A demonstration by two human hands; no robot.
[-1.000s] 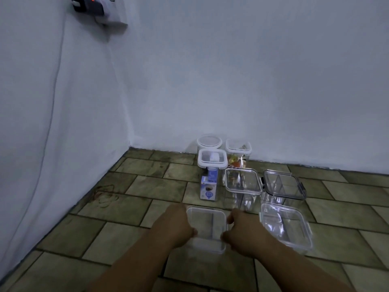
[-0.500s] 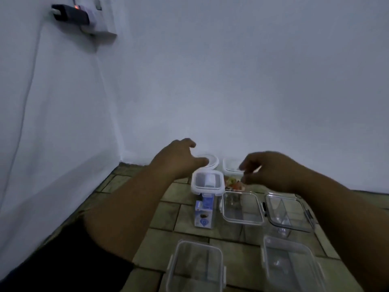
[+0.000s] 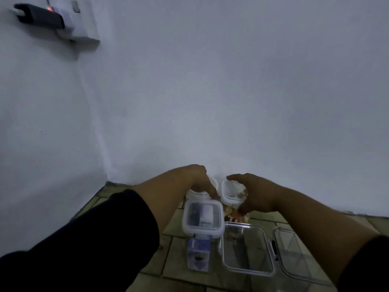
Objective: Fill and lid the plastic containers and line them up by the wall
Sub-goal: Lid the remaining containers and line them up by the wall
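Closest to us, two clear rectangular containers are sitting on the tiled floor [image 3: 181, 268]: one lidded container [image 3: 246, 249] in the middle foreground and another [image 3: 299, 260] just to its right, partly hidden behind our right forearm. We cannot tell what, if anything, is lying inside them. Just left of these, a tall clear container with a white clip lid [image 3: 202, 218] is standing upright, and through its wall we are seeing a blue-and-white carton [image 3: 199, 256] packed inside.

Our dark sleeve [image 3: 101, 239] is covering the left arm up to the forearm as both arms are reaching forward over this front row. Beyond the tall container, our left hand [image 3: 200, 180] is resting on the round white-lidded container [image 3: 202, 191], fingers curled down over its lid and touching the near rim; the lid is largely hidden beneath it. Beside it, our right hand [image 3: 252, 194] is closing around the square white-lidded container [image 3: 232, 191], with the thumb pointing left above the lid and the fingers wrapping its right side. Colourful contents [image 3: 231, 216], red and pale bits, are showing through that container's clear wall below the hand.

Both of these back containers are standing just beside the white wall [image 3: 231, 91], near the corner of the room. High on the left wall, a dark plug [image 3: 40, 16] with a small red light is sitting in a white socket [image 3: 80, 24].
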